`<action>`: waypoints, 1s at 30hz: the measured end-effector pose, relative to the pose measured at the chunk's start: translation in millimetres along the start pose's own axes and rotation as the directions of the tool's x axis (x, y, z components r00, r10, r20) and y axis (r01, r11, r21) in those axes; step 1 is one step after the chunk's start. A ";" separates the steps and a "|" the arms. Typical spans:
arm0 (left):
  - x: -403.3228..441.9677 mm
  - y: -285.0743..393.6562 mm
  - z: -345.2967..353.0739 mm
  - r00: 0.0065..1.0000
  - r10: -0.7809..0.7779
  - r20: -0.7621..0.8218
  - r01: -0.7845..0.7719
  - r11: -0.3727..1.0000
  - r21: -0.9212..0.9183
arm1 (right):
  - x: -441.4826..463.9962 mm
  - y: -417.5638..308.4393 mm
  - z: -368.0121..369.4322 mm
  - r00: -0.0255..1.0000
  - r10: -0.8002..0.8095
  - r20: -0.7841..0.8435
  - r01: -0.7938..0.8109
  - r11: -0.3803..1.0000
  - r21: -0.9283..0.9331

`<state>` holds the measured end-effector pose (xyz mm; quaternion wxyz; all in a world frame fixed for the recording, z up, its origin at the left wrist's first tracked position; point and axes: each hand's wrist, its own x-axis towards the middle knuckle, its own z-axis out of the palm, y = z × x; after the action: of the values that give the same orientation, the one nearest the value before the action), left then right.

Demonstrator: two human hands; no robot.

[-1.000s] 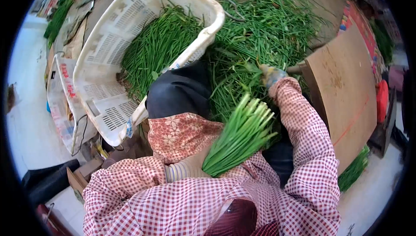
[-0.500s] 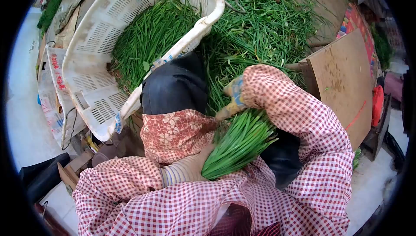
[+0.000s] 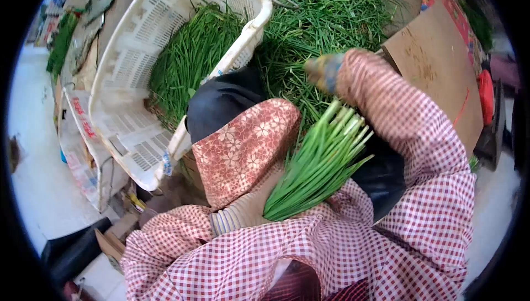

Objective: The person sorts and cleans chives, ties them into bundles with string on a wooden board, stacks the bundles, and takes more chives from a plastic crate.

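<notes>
A bunch of garlic chives (image 3: 317, 165) lies across my lap, with its pale cut stems toward the pile and its green leaf ends toward my body. My left hand (image 3: 269, 189), in a light glove with a striped cuff, is closed around the bunch from the left; some of its fingers are hidden under the leaves. Just beyond the stem ends, my right hand (image 3: 324, 73) hovers in a yellow and blue glove, apart from the bunch. Motion blurs its fingers. Behind it spreads a loose pile of chives (image 3: 326, 19).
To the left stands a white plastic basket (image 3: 124, 41) with more chives (image 3: 193, 52) inside, its rim close to my knee. A cardboard sheet (image 3: 433, 74) leans at the right, near a red bag (image 3: 485, 96). Printed white crates or boards (image 3: 83, 130) stand outside the basket.
My right hand has moved off the bunch, up and to the right, baring the stem ends. My left hand still holds the bunch. The whole view has shifted slightly.
</notes>
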<state>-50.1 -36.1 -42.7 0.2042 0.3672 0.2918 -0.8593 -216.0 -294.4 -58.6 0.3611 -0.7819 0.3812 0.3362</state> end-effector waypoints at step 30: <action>-28.0 -2.3 -46.8 0.899 0.166 0.405 -0.436 0.422 0.795 | -129.0 47.7 78.3 0.875 -0.052 -0.480 0.391 0.660 0.641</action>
<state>-9.3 -0.1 -47.1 0.1782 0.3472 -0.2857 -0.8753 -337.9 -205.9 -10.2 0.5864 -0.6705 0.4497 -0.0661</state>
